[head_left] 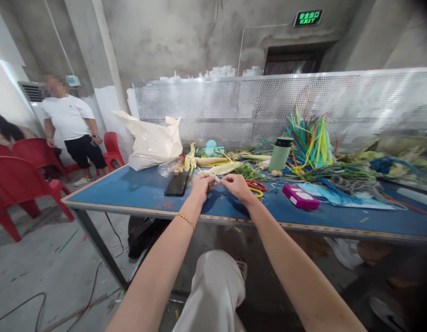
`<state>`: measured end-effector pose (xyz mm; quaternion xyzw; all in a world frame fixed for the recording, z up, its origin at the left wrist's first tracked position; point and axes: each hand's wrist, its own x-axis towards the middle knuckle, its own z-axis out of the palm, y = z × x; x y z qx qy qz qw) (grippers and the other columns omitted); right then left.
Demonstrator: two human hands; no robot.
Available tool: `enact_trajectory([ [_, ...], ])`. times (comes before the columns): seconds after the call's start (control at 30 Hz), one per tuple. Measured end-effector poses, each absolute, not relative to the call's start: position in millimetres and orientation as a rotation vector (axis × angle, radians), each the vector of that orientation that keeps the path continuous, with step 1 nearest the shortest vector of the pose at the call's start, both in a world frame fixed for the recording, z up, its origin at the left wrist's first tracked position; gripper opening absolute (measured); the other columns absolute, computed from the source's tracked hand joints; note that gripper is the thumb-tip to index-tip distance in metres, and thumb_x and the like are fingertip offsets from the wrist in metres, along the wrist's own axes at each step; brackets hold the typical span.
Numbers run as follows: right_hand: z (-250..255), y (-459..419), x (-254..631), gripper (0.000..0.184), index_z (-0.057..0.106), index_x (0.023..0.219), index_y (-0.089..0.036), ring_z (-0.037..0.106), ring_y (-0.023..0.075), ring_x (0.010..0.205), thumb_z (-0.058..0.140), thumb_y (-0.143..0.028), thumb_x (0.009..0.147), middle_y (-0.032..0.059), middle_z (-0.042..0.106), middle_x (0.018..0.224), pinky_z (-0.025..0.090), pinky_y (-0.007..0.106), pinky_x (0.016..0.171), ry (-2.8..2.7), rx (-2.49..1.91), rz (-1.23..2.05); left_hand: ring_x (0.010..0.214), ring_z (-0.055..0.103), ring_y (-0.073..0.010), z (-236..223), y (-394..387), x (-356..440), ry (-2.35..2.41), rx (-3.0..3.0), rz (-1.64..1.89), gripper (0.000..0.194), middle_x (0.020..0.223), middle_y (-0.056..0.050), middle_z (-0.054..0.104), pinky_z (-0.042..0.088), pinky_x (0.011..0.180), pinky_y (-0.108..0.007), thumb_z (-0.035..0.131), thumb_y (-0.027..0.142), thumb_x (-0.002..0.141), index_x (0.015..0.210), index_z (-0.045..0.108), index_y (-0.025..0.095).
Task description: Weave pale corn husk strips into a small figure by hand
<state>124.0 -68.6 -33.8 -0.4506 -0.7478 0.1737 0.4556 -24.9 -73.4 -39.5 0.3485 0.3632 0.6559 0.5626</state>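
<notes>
My left hand [202, 185] and my right hand [236, 186] meet above the front of the blue table [130, 196]. Both have closed fingers pinching a small pale strip [216, 179] that looks like corn husk; its details are too small to tell. Just behind them lie pale corn husks [227, 168] and green leafy sprigs [249, 171]. Close to my right hand are a red handle loop [259, 186] and a yellow one, apparently of scissors. A black phone [176, 184] lies left of my left hand.
A white plastic bag [156, 144] and clear bottle [166, 167] stand left. Rightward are a green tumbler [280, 154], colourful strips [315, 143], a purple box [301, 197] and a blue face mask [351, 199]. Behind rises a perforated metal panel [206, 103]. Red chairs [23, 184] and a person [73, 120] are at left.
</notes>
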Motion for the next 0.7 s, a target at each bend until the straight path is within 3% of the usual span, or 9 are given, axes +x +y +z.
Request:
enact_trajectory([
  [0.2,-33,-75,120,0.023,0.068,0.061,-0.016,0.050,0.0125,0.053,0.067,-0.038,0.067,0.0006,0.061,0.053,0.036,0.025,0.052,-1.778,-1.062,0.687,0.049,0.057,-0.0106,-43,-73,-24,0.915,0.991,1.632,0.017,0.052,0.001,0.060,0.039,0.052,-0.021,0.080,0.014,0.055,0.059,0.063,0.014],
  [0.4,-26,-79,117,0.026,0.074,0.078,-0.016,0.056,0.0134,0.055,0.073,-0.037,0.061,0.0015,0.069,0.063,0.043,0.025,0.054,-1.613,-0.934,0.928,0.049,0.055,-0.0106,-39,-78,-24,0.953,1.052,1.635,0.014,0.053,0.001,0.060,0.038,0.052,-0.021,0.078,0.015,0.056,0.058,0.064,0.014],
  [0.57,-26,-80,117,0.028,0.078,0.083,-0.016,0.062,0.0152,0.064,0.075,-0.034,0.062,0.0030,0.074,0.071,0.051,0.029,0.067,-1.691,-0.780,0.963,0.046,0.050,-0.0093,-36,-82,-24,0.960,1.074,1.593,0.015,0.048,0.000,0.058,0.034,0.050,-0.021,0.077,0.015,0.058,0.054,0.062,0.014],
  [0.7,-30,-75,118,0.027,0.077,0.076,-0.017,0.056,0.0143,0.056,0.075,-0.043,0.069,0.0029,0.071,0.068,0.046,0.028,0.059,-1.698,-0.813,0.801,0.046,0.049,-0.0085,-36,-83,-25,0.962,1.086,1.579,0.014,0.048,0.001,0.058,0.033,0.050,-0.021,0.076,0.013,0.060,0.054,0.063,0.014],
])
